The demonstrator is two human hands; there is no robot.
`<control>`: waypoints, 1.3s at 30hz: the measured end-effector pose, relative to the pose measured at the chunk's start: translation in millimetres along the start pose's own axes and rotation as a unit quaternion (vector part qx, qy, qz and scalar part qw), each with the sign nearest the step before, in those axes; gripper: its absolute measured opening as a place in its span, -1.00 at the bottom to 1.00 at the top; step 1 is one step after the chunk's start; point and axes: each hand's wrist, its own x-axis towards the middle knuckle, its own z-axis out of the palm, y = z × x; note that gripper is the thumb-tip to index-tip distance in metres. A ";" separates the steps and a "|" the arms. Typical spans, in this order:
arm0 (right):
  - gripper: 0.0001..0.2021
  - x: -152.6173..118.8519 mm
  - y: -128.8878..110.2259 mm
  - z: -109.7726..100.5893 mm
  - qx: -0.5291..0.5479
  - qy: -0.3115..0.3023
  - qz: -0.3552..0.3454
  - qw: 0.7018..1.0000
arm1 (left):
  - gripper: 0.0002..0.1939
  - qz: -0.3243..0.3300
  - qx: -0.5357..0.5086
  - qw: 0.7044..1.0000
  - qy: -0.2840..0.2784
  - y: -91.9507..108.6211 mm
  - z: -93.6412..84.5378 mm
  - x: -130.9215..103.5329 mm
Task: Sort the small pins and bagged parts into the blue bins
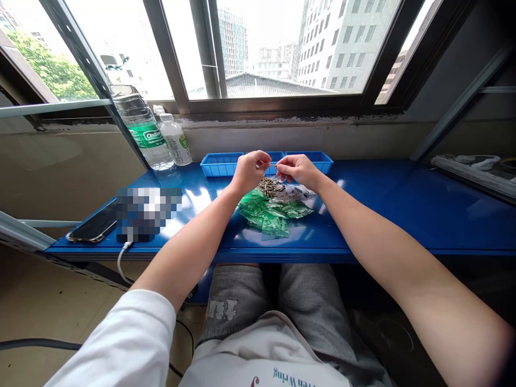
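My left hand and my right hand meet fingertip to fingertip above the table, both pinched closed. Between them shows a small brass-coloured screw, too tiny to see in detail. Just below lies a heap of brass-coloured screws. Green plastic bags spread out under and in front of the heap. To its right, partly beneath my right hand, are clear bags with whitish contents. Behind my hands stands a row of blue bins; my hands partly hide the middle one.
A large water bottle and a smaller white bottle stand at the back left of the blue table. A phone lies left, beside a blurred-out item with a white cable. Metal shelf posts flank both sides.
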 end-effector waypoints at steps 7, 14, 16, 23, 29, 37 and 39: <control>-0.73 1.8 2.2 -0.1 0.023 0.026 0.002 0.999 | -0.86 -0.005 0.044 0.998 -0.033 -0.8 0.3 -1.4; -0.74 -0.3 -3.0 -2.6 0.027 0.049 0.011 0.998 | -0.80 0.007 0.042 0.998 -0.041 -0.6 -0.3 -2.2; -0.81 2.1 -1.9 -9.1 -0.005 0.102 0.006 0.995 | -0.80 0.008 0.052 0.998 -0.046 -1.0 -0.5 -2.6; -0.85 10.1 19.0 -48.7 -0.304 0.331 -0.004 0.893 | -0.83 0.023 0.121 0.980 -0.155 -1.3 -2.2 -4.3; -0.86 7.9 34.1 -59.8 -0.365 0.349 0.077 0.860 | -0.82 -0.006 0.159 0.952 -0.260 2.8 -4.3 -6.2; -0.86 10.8 44.1 -61.3 -0.373 0.341 0.071 0.860 | -0.75 -0.009 0.164 0.942 -0.291 4.3 -5.0 -6.0; -0.85 11.5 45.3 -61.5 -0.376 0.329 0.071 0.863 | -0.73 -0.008 0.169 0.941 -0.294 4.2 -5.0 -5.9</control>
